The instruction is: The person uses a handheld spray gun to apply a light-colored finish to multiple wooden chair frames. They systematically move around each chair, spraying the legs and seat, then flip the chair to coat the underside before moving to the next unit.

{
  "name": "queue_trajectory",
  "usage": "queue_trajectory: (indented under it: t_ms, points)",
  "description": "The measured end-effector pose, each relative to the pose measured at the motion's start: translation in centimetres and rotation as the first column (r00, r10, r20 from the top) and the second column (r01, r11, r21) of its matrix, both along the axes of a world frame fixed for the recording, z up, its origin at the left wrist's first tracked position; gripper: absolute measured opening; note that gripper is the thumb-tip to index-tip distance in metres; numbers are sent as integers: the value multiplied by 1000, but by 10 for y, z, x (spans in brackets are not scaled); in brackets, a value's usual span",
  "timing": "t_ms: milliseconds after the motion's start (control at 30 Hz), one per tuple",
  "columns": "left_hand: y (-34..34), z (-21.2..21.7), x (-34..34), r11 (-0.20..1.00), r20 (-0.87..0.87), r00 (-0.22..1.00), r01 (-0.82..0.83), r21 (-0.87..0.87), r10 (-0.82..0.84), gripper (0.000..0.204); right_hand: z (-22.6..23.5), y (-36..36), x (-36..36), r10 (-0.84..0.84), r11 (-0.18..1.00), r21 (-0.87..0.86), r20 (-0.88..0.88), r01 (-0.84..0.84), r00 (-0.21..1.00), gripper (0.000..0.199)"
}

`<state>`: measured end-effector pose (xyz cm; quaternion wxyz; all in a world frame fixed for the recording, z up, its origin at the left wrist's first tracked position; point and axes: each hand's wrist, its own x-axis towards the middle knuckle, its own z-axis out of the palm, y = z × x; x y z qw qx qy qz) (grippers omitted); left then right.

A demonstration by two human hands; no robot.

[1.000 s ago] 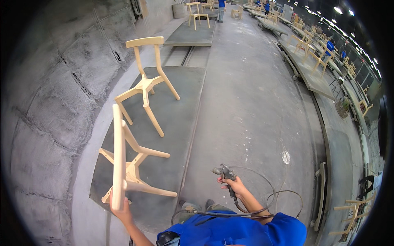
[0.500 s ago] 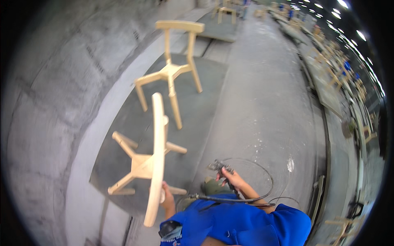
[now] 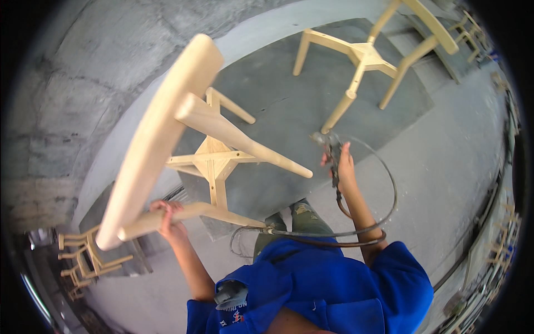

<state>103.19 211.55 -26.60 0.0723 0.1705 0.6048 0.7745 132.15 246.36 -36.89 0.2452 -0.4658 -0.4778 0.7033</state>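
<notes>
Gripping one leg of a bare wooden chair frame (image 3: 211, 161), the left hand (image 3: 169, 220) has its fingers wrapped around the wood, and the frame hangs tilted over the dark floor mat (image 3: 278, 106), its curved back rail (image 3: 156, 139) swung close to the camera. The right hand (image 3: 345, 164) is curled around a pneumatic spray gun (image 3: 331, 147), its hose (image 3: 384, 211) looping back past the blue sleeve. A one-handed hold on a single leg looks risky: the frame could twist or slip, or knock the second chair frame (image 3: 370, 55) standing just beyond. The hose might snag a leg. The gun's nozzle and trigger finger are too small to make out.
</notes>
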Motion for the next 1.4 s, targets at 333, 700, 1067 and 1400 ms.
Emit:
queue_trajectory:
  t_ms: [333, 700, 1067, 1400]
  points:
    - [12, 47, -113, 1000, 138, 990, -10, -30, 14, 36, -45, 65, -198, 19, 952, -295, -222, -85, 975, 86]
    - [25, -41, -205, 685, -148, 898, -415, -599, 415, 57, -155, 32, -74, -107, 951, -282, 98, 130, 989, 77]
    - [-8, -228, -3, 699, 186, 839, -279, -658, 511, 26, -166, -77, 3, 323, 916, -357, 385, -183, 865, 73]
    - [-9, -192, -79, 743, 251, 843, -232, -627, 475, 24, -132, -148, -326, 318, 902, -234, -209, -363, 925, 62]
